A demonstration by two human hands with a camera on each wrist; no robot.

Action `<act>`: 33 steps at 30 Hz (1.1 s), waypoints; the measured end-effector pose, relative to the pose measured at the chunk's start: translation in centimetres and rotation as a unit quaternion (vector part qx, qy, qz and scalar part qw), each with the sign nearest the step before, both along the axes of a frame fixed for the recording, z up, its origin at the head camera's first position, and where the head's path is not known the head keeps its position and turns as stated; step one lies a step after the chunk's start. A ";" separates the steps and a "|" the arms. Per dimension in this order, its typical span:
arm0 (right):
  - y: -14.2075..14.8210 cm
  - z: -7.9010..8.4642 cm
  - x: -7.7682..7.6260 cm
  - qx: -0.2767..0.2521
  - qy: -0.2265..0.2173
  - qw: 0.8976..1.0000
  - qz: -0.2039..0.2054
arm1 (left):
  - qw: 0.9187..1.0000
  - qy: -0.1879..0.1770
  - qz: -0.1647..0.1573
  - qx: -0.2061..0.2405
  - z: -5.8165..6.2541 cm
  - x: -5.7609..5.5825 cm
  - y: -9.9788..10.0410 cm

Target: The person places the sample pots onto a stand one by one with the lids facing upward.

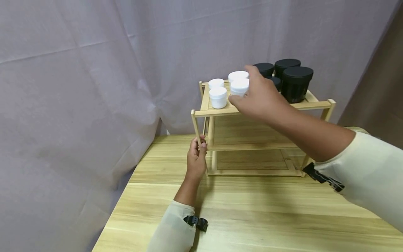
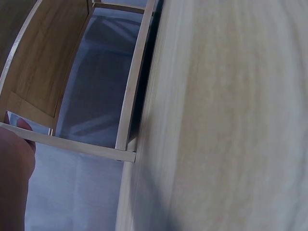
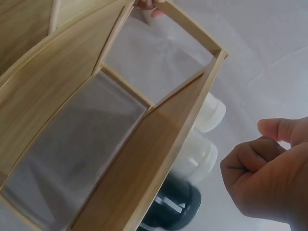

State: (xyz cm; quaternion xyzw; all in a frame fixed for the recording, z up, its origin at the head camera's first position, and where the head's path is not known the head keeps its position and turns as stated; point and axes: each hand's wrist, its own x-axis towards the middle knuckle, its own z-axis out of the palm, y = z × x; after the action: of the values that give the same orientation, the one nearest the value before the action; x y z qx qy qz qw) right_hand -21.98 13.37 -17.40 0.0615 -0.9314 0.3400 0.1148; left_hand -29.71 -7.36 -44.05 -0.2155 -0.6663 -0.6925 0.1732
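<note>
A light wooden rack (image 1: 270, 111) with three levels stands on the table. My left hand (image 1: 196, 159) grips its left front upright, fingers curled round the wood; in the left wrist view only part of that hand (image 2: 17, 159) shows at the edge. Several white lidded jars (image 1: 218, 98) sit on the left of the top shelf, and several black lidded jars (image 1: 296, 84) on the right. In the head view my right hand (image 1: 259, 96) overlaps the white jars, thumb and forefinger spread. The right wrist view shows this hand (image 3: 264, 168) apart from the jars, holding nothing.
The wooden table (image 1: 245, 210) extends in front of the rack. A grey curtain (image 1: 94, 87) hangs behind and to the left. The rack's middle shelf (image 1: 252, 131) and bottom shelf (image 1: 252, 160) show bare wood. Black clips (image 1: 324, 177) are on the sleeves.
</note>
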 end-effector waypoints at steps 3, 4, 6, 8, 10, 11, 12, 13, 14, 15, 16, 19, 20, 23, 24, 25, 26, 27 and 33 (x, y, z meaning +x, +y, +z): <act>1.5 -0.5 0.8 0.006 0.023 1.000 -0.007 | 1.000 -0.007 -0.007 0.000 -0.1 0.0 0.1; 2.0 -0.7 1.0 0.007 0.034 0.999 -0.007 | 1.000 -0.010 -0.008 0.001 -0.1 -0.1 0.1; 3.1 -1.1 1.5 0.014 0.059 0.998 -0.011 | 1.000 -0.014 -0.009 0.001 -0.1 -0.1 0.1; 4.1 -1.5 1.8 0.018 0.078 0.997 -0.017 | 1.000 -0.012 -0.012 0.005 -0.1 -0.1 0.0; 5.0 -1.8 2.1 0.015 0.091 0.996 -0.020 | 1.000 -0.012 -0.016 0.007 0.0 -0.1 -0.1; 5.5 -2.0 2.2 0.016 0.094 0.995 -0.024 | 1.000 -0.012 -0.017 0.006 0.0 -0.1 -0.2; 6.0 -2.3 2.3 0.013 0.095 0.995 -0.026 | 1.000 -0.012 -0.018 0.007 -0.1 -0.2 -0.3; 6.5 -2.5 2.4 0.010 0.094 0.995 -0.028 | 1.000 -0.011 -0.020 0.007 -0.1 -0.2 -0.3; 7.0 -2.8 2.5 0.005 0.093 0.995 -0.028 | 1.000 -0.012 -0.020 0.006 -0.2 -0.2 -0.3; 7.5 -3.2 2.7 -0.001 0.090 0.996 -0.025 | 1.000 -0.014 -0.021 0.005 -0.2 -0.2 -0.4; 8.0 -3.5 2.9 -0.006 0.088 0.996 -0.026 | 1.000 -0.015 -0.021 0.004 -0.3 -0.2 -0.4; 9.3 -4.8 3.4 -0.030 0.091 0.995 -0.020 | 1.000 -0.017 -0.019 0.005 -0.5 -0.3 -0.5; 9.7 -5.2 3.7 -0.035 0.091 0.995 -0.020 | 1.000 -0.019 -0.020 0.005 -0.5 -0.3 -0.5; 11.0 -6.3 4.2 -0.037 0.102 0.993 -0.039 | 1.000 -0.020 -0.022 0.008 -0.6 -0.3 -0.5; 11.4 -6.6 4.4 -0.033 0.105 0.993 -0.050 | 0.999 -0.019 -0.025 0.008 -0.6 -0.2 -0.5; 11.8 -6.9 4.6 -0.025 0.105 0.992 -0.064 | 0.999 -0.019 -0.029 0.009 -0.6 -0.2 -0.5; 12.2 -7.2 4.8 -0.020 0.104 0.991 -0.076 | 0.999 -0.017 -0.033 0.009 -0.5 -0.1 -0.5; 12.7 -7.5 4.9 -0.017 0.105 0.991 -0.087 | 0.999 -0.015 -0.036 0.012 -0.5 -0.1 -0.5; 15.5 -9.3 5.5 -0.012 0.094 0.988 -0.121 | 0.997 -0.006 -0.068 0.035 -0.5 0.0 -0.7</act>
State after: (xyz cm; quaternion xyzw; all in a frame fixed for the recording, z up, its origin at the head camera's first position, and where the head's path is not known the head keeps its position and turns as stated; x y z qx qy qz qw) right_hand -16.44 28.84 -26.73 -0.0213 -0.9128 0.3278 0.2428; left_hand -29.68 -8.10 -44.53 -0.2496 -0.6267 -0.7268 0.1293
